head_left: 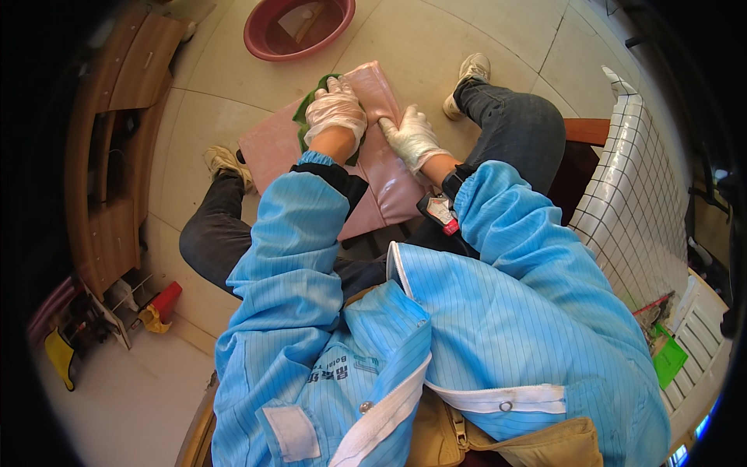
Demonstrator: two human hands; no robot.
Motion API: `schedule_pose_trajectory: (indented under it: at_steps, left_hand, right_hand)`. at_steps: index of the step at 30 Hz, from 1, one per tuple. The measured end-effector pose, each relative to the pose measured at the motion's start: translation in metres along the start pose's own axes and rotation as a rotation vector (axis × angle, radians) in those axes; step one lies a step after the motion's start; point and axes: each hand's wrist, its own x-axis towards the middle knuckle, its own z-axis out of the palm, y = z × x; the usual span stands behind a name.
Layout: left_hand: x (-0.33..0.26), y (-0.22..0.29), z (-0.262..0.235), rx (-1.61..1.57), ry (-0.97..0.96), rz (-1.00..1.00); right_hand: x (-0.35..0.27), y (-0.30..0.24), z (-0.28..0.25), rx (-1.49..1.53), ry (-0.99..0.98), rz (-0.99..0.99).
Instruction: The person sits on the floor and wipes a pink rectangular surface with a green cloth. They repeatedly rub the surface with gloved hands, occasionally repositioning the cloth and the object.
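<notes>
Left hand (334, 109) presses flat on green cloth (305, 109) over pink panel (366, 163), right hand (411, 136) open, steadying panel.

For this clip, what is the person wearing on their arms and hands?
Both arms are in light blue sleeves with fine pinstripes and dark knit cuffs. Each hand, the left hand and the right hand, wears a thin translucent whitish disposable glove. A dark band sits at the right wrist.
</notes>
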Motion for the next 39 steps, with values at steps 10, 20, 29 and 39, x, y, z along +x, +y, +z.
schedule_pose_trajectory:
  at_steps: [10,20,29,39]
  left_hand:
    - [-0.011,-0.019,0.011,-0.077,0.010,0.017]
    - [-0.056,-0.023,0.026,-0.039,-0.023,0.188]
    - [-0.095,-0.023,0.049,0.042,-0.011,0.358]
    - [-0.099,-0.014,0.041,-0.009,-0.070,0.390]
  right_hand:
    - [0.002,0.001,0.002,-0.005,0.005,0.004]
    - [0.003,0.001,0.003,-0.019,0.019,0.014]
    - [0.011,0.007,0.004,0.008,-0.027,-0.010]
    - [0.016,0.007,-0.006,0.446,-0.161,0.076]
